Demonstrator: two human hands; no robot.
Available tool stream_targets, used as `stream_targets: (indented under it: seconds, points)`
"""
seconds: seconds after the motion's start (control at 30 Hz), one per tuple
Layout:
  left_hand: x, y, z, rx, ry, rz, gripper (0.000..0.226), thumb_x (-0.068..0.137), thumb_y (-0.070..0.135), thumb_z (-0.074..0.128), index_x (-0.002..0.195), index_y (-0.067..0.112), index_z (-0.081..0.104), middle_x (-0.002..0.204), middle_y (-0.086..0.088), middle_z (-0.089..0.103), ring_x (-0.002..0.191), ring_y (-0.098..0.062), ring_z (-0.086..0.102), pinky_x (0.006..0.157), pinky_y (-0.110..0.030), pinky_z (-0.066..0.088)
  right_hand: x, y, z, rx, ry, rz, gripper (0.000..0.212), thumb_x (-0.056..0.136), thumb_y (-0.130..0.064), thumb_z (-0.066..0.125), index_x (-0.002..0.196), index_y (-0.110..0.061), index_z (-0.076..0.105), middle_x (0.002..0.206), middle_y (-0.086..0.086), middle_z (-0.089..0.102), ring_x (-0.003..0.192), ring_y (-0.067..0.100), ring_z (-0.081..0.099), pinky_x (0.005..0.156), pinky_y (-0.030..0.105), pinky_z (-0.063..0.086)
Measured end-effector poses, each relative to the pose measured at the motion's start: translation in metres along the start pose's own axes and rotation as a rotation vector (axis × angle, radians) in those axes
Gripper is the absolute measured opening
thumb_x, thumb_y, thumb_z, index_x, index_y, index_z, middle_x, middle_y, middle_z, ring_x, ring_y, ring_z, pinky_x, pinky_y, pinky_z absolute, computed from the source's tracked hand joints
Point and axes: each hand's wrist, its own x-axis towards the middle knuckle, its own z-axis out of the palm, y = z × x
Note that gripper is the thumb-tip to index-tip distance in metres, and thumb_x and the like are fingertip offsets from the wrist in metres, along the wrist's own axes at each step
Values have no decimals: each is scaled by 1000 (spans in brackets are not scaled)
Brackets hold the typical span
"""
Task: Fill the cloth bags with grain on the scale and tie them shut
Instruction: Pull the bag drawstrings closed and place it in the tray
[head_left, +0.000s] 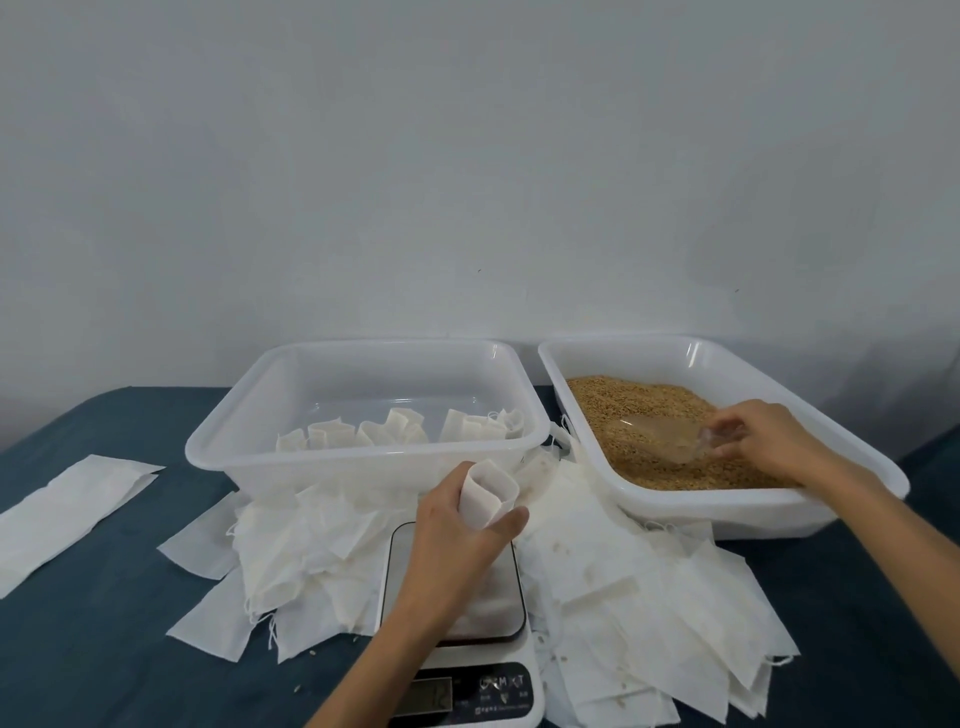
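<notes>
Head view, left hand (457, 535) fingers curled round an open cloth bag (488, 493) above the scale (457, 613) — right hand (763, 434) gripping a clear scoop (670, 439) in the grain (654, 410) tub (727, 512), loose bags (649, 603) on the worktop (104, 649).

Your table (104, 649) wears a dark blue cloth. Take the scale (467, 675) at its near edge as landmark: empty cloth bags (649, 597) lie heaped on both sides, two white tubs (249, 467) stand behind, folded white sheets (67, 509) lie far left.
</notes>
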Motion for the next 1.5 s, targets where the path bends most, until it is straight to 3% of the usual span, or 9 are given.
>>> stream_targets:
  seconds: [0.3, 0.43, 0.57, 0.77, 0.93, 1.03, 1.13, 1.33, 1.5]
  points:
    - [3, -4, 2, -14, -15, -14, 24, 70, 34, 77, 87, 23, 65, 83, 6, 69, 73, -8, 60, 63, -14, 47, -15, -22, -11, 103, -17, -68, 27, 80, -2, 80, 100, -20, 77, 104, -5, 74, 106, 14, 66, 105, 43, 48]
    - [3, -3, -1, -33, -49, -20, 24, 72, 33, 78, 91, 23, 67, 87, 8, 71, 75, -8, 64, 65, -16, 50, -32, -58, -18, 207, -73, -205, 31, 83, -4, 78, 100, -29, 76, 103, -14, 75, 104, 2, 66, 94, 25, 48]
    - [0, -8, -17, -137, -149, -66, 24, 74, 33, 81, 93, 24, 70, 96, 5, 74, 87, -12, 68, 82, -38, 58, -55, -99, -18, 327, -184, -356, 33, 83, -6, 78, 103, -32, 77, 107, -20, 74, 103, -4, 67, 81, 6, 49]
    - [-4, -15, -30, -163, -220, -65, 26, 79, 32, 81, 103, 29, 71, 98, -1, 75, 93, -19, 70, 95, -57, 58, -75, -140, -10, 192, -195, -477, 39, 80, -24, 82, 112, -44, 72, 111, -22, 72, 107, -2, 67, 97, 36, 51]
    - [3, -12, -30, -197, -242, -8, 31, 87, 20, 79, 116, 23, 67, 101, 3, 74, 101, -18, 71, 93, -42, 59, -83, -161, -11, 112, -130, -519, 40, 81, -17, 82, 111, -42, 73, 107, -26, 71, 103, -9, 64, 98, 25, 50]
    - [8, -11, -30, -172, -270, 12, 20, 89, 16, 78, 105, 25, 70, 99, 6, 74, 99, -12, 70, 87, -25, 56, -89, -169, -17, 85, -91, -539, 40, 81, -15, 82, 114, -37, 74, 106, -21, 73, 101, -11, 63, 89, 7, 46]
    - [8, -14, -31, -165, -267, 20, 14, 88, 13, 79, 98, 17, 70, 96, 0, 75, 93, -10, 70, 83, -21, 55, -95, -177, -21, 38, -68, -553, 39, 81, -13, 82, 113, -32, 73, 105, -20, 72, 101, -12, 62, 84, 4, 43]
    - [5, -18, -33, -187, -246, 25, 23, 89, 5, 79, 109, 10, 69, 99, -11, 73, 99, -27, 68, 89, -31, 56, -100, -188, -20, -35, -56, -558, 33, 79, -6, 82, 106, -23, 74, 99, -21, 70, 101, -9, 61, 81, -2, 36]
    - [5, -18, -32, -169, -239, 14, 30, 87, 12, 80, 115, 16, 70, 100, -5, 75, 102, -26, 69, 96, -47, 55, -101, -192, -19, -130, -5, -598, 34, 77, -6, 84, 106, -22, 75, 86, -28, 60, 94, -8, 55, 80, -4, 31]
